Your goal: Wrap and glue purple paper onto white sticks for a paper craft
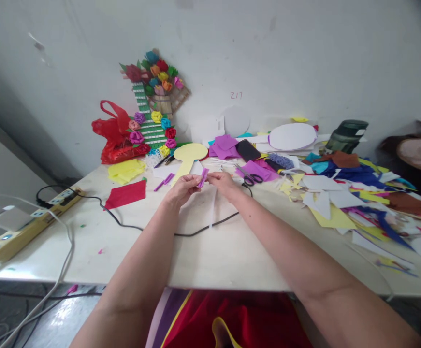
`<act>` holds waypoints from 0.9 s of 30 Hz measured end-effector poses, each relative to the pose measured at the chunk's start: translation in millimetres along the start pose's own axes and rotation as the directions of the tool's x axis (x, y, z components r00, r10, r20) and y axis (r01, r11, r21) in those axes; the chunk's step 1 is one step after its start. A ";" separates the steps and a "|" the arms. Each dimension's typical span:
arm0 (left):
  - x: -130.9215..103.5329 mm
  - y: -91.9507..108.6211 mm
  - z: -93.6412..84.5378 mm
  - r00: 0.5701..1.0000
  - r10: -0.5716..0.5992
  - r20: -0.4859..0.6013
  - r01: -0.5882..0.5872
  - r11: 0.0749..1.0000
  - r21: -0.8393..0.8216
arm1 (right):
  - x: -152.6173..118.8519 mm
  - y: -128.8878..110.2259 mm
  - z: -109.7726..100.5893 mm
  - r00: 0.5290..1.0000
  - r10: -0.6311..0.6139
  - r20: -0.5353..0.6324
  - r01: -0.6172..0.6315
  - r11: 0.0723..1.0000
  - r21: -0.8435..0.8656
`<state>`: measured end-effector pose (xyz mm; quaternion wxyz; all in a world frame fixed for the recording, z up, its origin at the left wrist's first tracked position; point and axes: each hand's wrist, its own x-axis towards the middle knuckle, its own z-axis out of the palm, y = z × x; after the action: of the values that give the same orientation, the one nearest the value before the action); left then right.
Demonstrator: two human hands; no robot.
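Note:
My left hand [186,189] pinches a small folded purple paper piece [203,178] between thumb and fingers. Close beside it, my right hand [225,185] has its fingertips pressed together at the top of a thin white strip [213,210], which hangs down over the table. The fingers partly hide the strip's upper end. Two narrow purple paper rolls [164,181] lie left of my hands. Just behind them is a pale yellow paper shape [190,153] with a round head and a stem. Black-handled scissors [253,179] rest on purple paper to the right.
A black cable [188,235] crosses the table under my forearms to a power strip [32,224]. Paper scraps [329,193] heap up at right, near a dark bottle [347,136]. Paper flowers [161,72] and a red bag [114,135] stand against the wall; a phone [248,150] lies behind.

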<state>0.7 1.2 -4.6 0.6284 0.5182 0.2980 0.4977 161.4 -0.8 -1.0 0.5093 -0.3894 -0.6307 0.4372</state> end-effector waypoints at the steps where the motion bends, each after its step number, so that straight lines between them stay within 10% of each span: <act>1: -0.2 0.5 0.3 1.000 0.003 -0.002 -0.003 1.000 0.002 | -1.6 -1.5 2.5 1.000 0.017 0.018 -0.018 0.998 0.058; 11: -0.6 1.2 1.5 1.000 -0.010 -0.010 0.010 0.996 0.093 | 1.8 -5.0 -12.1 0.975 0.183 0.123 -0.218 0.885 0.410; 27: -1.8 3.7 2.0 0.992 -0.075 0.099 0.031 0.920 0.391 | 2.3 -6.5 -21.9 0.958 0.221 0.185 -0.241 0.966 0.091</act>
<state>0.7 -1.3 -0.8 0.5420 0.6513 0.3692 0.3817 182.2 2.7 8.0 0.4188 -0.3916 -0.5973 0.5607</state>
